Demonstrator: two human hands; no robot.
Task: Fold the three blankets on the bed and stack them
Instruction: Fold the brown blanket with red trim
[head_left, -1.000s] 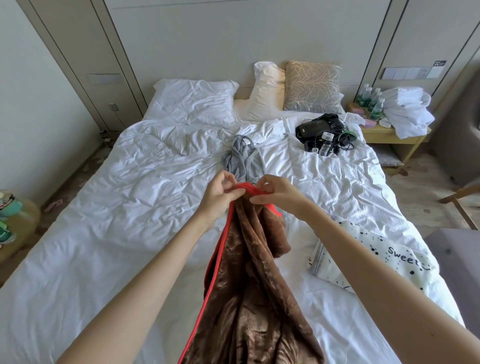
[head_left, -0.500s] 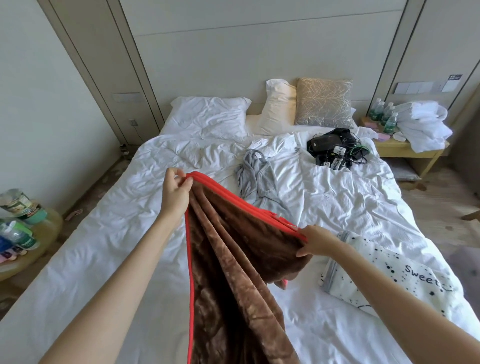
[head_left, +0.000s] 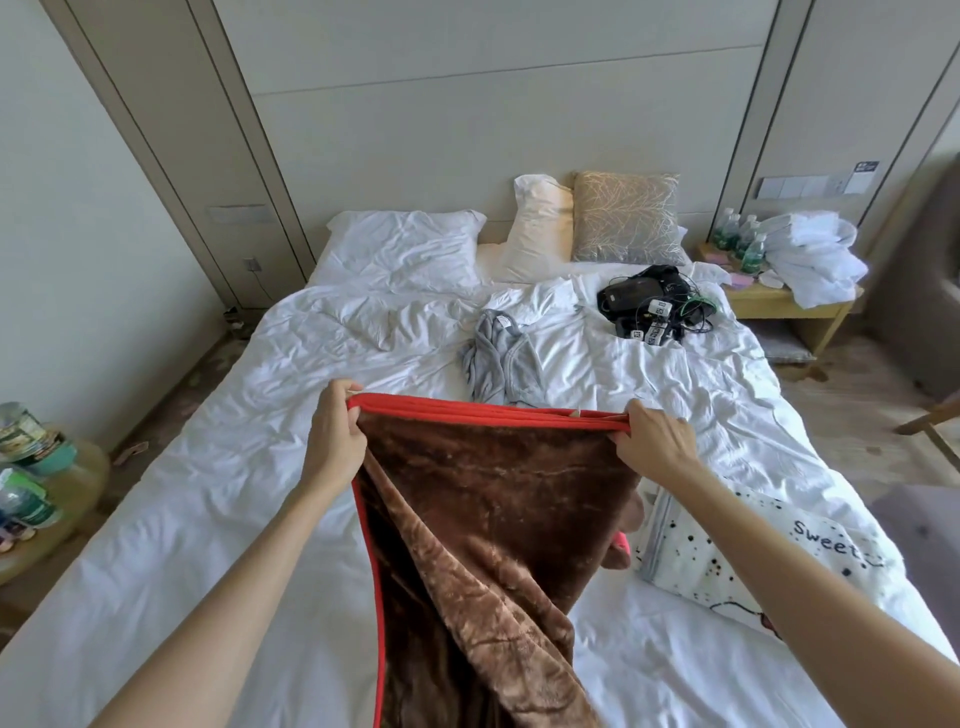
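Observation:
A brown plush blanket (head_left: 493, 499) with red trim hangs doubled over the white bed (head_left: 208, 519). My left hand (head_left: 335, 436) pinches its top left corner and my right hand (head_left: 652, 439) pinches the top right corner, so the red edge runs level and taut between them. A folded white blanket (head_left: 727, 566) with black dots and the word "Sweet" lies at the right, under my right forearm. A crumpled grey blanket (head_left: 498, 364) lies beyond the brown one, mid-bed.
Black electronics and cables (head_left: 649, 306) sit near the pillows (head_left: 410, 249). A right nightstand (head_left: 779, 306) holds bottles and white towels. A round side table (head_left: 47, 499) with bottles stands at the left. A chair leg (head_left: 930, 421) shows at the right.
My hands moved apart along the red edge from together to wide. The right hand rose, so the top edge went from slanted to level and stretched.

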